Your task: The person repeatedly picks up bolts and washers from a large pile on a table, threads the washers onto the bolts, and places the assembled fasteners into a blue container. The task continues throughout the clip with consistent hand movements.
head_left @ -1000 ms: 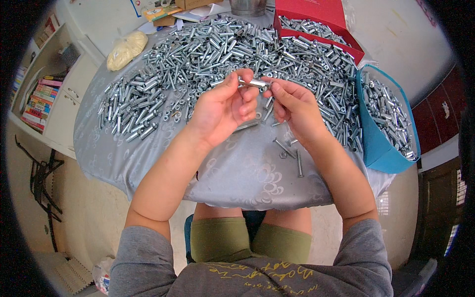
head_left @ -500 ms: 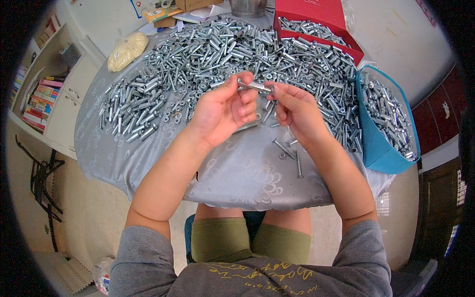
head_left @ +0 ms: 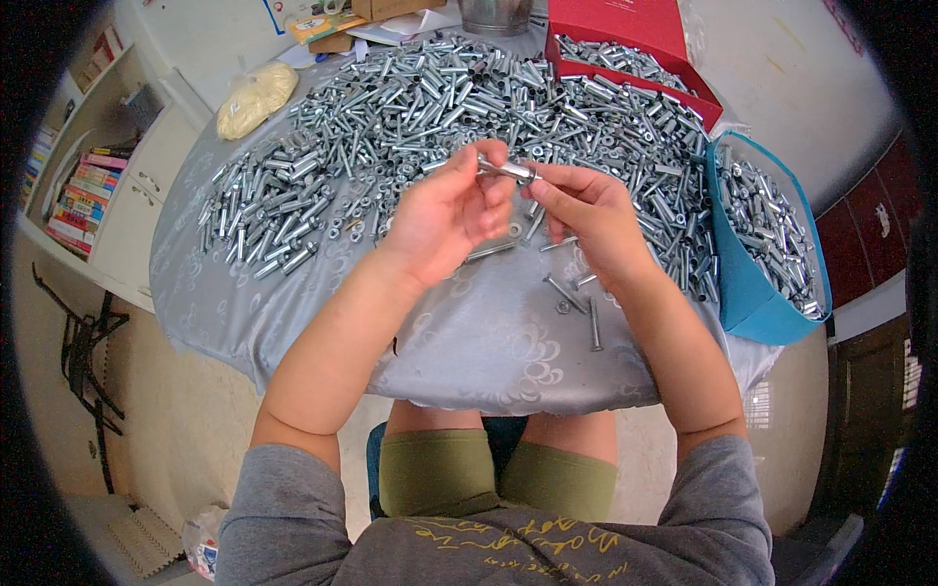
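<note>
Above the near side of the heap, my left hand (head_left: 440, 215) is closed on a silver sleeve anchor bolt (head_left: 513, 170), thumb and forefinger pinching one end. My right hand (head_left: 598, 217) pinches a small metal ring (head_left: 532, 174), apparently a washer or nut, at the bolt's other end. Fingertips partly hide both pieces. Below my right wrist lie a loose bolt (head_left: 595, 325), another bolt (head_left: 564, 292) and a hex nut (head_left: 563, 307). Under my left fingers, a longer metal piece (head_left: 490, 250) rests on the cloth.
A wide heap of bolts, sleeves and nuts (head_left: 410, 107) covers the table's far half. At the right stand a red box (head_left: 625, 29) and a blue fabric bin (head_left: 772, 306), both holding metal parts. A bag of pale yellow contents (head_left: 256, 101) sits far left, a metal bucket (head_left: 495, 15) at the back.
My right fingers have shifted slightly around the ring at the bolt's end. Both hands otherwise keep nearly the same place, and the whole view has moved a little.
</note>
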### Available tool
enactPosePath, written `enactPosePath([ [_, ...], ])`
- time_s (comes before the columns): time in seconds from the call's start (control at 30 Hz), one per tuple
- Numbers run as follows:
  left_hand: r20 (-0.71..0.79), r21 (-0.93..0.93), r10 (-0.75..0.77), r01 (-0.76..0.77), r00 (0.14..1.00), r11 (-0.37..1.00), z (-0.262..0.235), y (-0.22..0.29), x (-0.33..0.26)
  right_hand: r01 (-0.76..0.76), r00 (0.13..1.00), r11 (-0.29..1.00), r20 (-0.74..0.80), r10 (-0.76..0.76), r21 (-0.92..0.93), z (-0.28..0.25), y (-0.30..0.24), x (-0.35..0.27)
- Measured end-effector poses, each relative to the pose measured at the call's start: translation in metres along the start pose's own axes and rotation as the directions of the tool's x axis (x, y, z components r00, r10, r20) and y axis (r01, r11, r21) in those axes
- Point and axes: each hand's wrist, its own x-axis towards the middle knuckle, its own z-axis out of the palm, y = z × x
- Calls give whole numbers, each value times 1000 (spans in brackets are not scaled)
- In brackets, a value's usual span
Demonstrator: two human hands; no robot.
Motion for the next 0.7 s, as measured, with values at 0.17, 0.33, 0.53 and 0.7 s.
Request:
enactPosePath([
  [0.17,11,101,-2,1,1000,995,0,-4,-2,-72,997,972,7,75,-223,-6,-1,1],
  [0.33,14,-170,61,-58,998,984,-2,7,-3,-112,994,980,15,111,162,-13,-17,5],
  [0.53,-190,-234,175,-218,966,948,-12,23,-2,148,978,871,-61,-199,-468,-18,6,15],
  [0.7,-187,-223,174,-214,967,951,-18,21,-4,424,872,394,251,-419,-816,9,20,16],
])
